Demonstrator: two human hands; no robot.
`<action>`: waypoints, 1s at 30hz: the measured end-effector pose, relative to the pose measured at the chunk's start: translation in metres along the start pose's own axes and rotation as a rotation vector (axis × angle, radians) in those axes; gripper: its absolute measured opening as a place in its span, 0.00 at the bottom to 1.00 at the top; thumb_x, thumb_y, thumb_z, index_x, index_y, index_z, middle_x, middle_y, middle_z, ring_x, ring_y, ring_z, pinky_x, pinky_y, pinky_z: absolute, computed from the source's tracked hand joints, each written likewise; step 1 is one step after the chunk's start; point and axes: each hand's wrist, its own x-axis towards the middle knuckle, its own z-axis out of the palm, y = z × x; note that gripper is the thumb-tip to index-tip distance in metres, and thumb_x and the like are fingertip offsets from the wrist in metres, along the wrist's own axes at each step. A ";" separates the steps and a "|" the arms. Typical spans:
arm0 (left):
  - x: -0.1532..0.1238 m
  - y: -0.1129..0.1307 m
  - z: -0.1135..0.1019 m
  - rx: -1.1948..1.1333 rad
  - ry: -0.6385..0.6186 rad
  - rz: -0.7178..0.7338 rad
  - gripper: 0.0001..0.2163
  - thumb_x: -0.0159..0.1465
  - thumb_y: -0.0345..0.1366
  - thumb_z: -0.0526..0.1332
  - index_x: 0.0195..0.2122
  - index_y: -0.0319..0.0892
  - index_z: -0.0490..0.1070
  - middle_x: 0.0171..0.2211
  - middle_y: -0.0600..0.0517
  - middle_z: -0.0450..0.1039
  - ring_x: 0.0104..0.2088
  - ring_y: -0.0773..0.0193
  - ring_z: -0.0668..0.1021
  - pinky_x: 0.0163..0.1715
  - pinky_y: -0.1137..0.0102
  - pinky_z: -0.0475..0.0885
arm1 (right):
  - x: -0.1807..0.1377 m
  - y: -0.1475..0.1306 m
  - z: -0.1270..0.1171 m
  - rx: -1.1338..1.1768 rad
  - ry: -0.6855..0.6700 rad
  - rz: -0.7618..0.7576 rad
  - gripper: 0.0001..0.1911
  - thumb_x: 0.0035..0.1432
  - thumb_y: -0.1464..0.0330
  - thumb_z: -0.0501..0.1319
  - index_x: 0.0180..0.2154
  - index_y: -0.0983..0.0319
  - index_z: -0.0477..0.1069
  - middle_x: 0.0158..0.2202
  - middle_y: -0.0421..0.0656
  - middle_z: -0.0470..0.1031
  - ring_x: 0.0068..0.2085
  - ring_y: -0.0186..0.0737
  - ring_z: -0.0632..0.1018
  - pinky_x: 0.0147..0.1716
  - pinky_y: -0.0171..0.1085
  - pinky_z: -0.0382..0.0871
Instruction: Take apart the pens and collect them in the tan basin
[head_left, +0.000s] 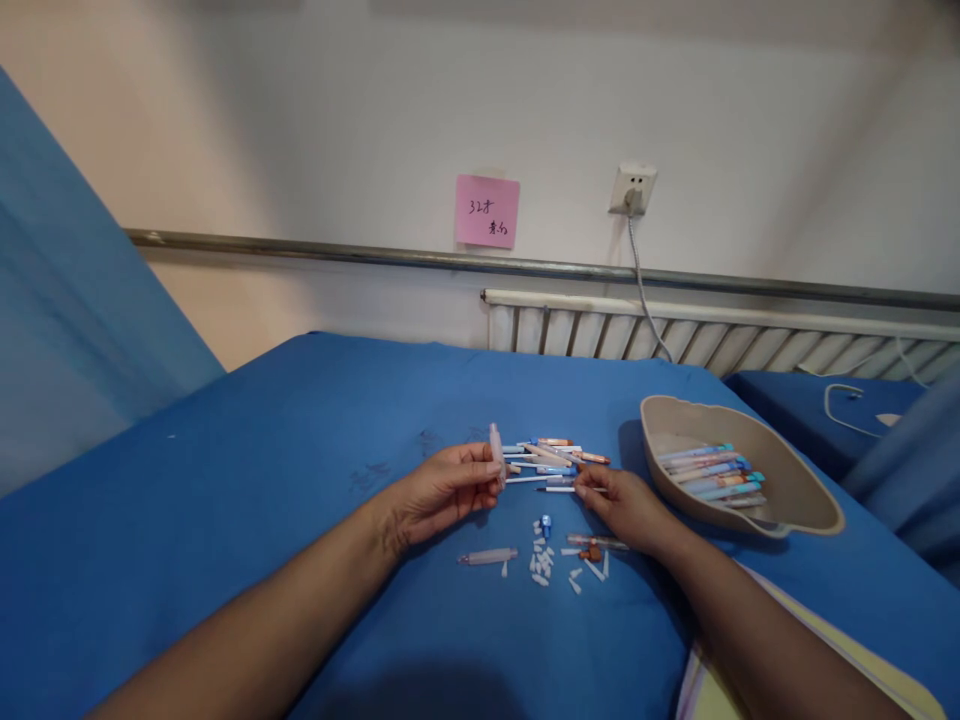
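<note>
My left hand (442,490) is closed around a translucent pen barrel (496,448), held upright above the blue table cover (262,470). My right hand (626,505) pinches a thin white refill (551,489) that lies pointing left toward the barrel. Between and beyond both hands lies a loose heap of pens and refills (555,455). Nearer to me sit another clear barrel (489,556), several small white caps (541,562), a blue cap (545,523) and an orange-tipped pen (592,545).
A beige bean-shaped tray (795,500) at the right holds several blue and orange pens (712,472). Behind are a radiator (712,335), a wall rail, a pink note (487,211) and a socket with a cable (632,190). A blue partition stands at the left.
</note>
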 end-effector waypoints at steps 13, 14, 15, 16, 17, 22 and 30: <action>0.016 -0.006 -0.041 1.410 0.325 0.335 0.08 0.58 0.38 0.58 0.35 0.42 0.73 0.28 0.53 0.71 0.30 0.64 0.71 0.31 0.71 0.63 | 0.000 -0.003 -0.002 -0.007 0.008 -0.016 0.11 0.56 0.62 0.53 0.29 0.60 0.69 0.24 0.38 0.71 0.25 0.35 0.69 0.24 0.31 0.58; 0.017 -0.007 -0.043 1.477 0.318 0.348 0.07 0.59 0.37 0.58 0.36 0.42 0.73 0.29 0.52 0.72 0.32 0.62 0.71 0.33 0.70 0.64 | 0.001 -0.003 -0.002 -0.004 0.007 -0.014 0.11 0.56 0.62 0.53 0.29 0.60 0.69 0.24 0.38 0.71 0.25 0.35 0.69 0.24 0.31 0.59; 0.017 -0.008 -0.043 1.524 0.311 0.357 0.07 0.59 0.36 0.58 0.37 0.43 0.73 0.31 0.51 0.73 0.33 0.61 0.72 0.35 0.70 0.64 | 0.001 -0.002 -0.001 -0.002 0.006 -0.013 0.11 0.56 0.61 0.53 0.29 0.60 0.69 0.24 0.38 0.71 0.25 0.35 0.69 0.24 0.32 0.59; 0.017 -0.009 -0.043 1.555 0.305 0.365 0.08 0.59 0.36 0.58 0.37 0.43 0.73 0.32 0.50 0.73 0.34 0.60 0.72 0.36 0.69 0.64 | 0.001 -0.002 -0.001 0.002 0.005 -0.013 0.11 0.56 0.61 0.53 0.29 0.60 0.69 0.24 0.38 0.71 0.25 0.35 0.69 0.25 0.32 0.59; 0.017 -0.009 -0.042 1.576 0.302 0.377 0.08 0.60 0.36 0.58 0.38 0.43 0.73 0.33 0.50 0.73 0.35 0.60 0.73 0.38 0.68 0.65 | 0.001 -0.001 -0.001 0.006 0.006 -0.013 0.11 0.56 0.61 0.53 0.29 0.60 0.69 0.24 0.38 0.70 0.25 0.35 0.69 0.25 0.32 0.60; 0.010 -0.001 -0.030 1.571 0.336 0.398 0.07 0.59 0.36 0.58 0.37 0.42 0.72 0.34 0.49 0.73 0.36 0.59 0.73 0.38 0.68 0.64 | 0.002 0.000 -0.001 0.079 0.006 0.018 0.11 0.55 0.61 0.53 0.28 0.60 0.67 0.22 0.37 0.67 0.24 0.34 0.67 0.25 0.32 0.60; -0.030 -0.009 0.008 1.393 0.018 0.165 0.11 0.52 0.40 0.65 0.34 0.43 0.72 0.30 0.54 0.71 0.30 0.63 0.71 0.27 0.74 0.61 | 0.005 -0.009 0.001 0.385 0.036 0.085 0.12 0.53 0.59 0.55 0.30 0.62 0.65 0.22 0.36 0.65 0.20 0.29 0.65 0.22 0.30 0.60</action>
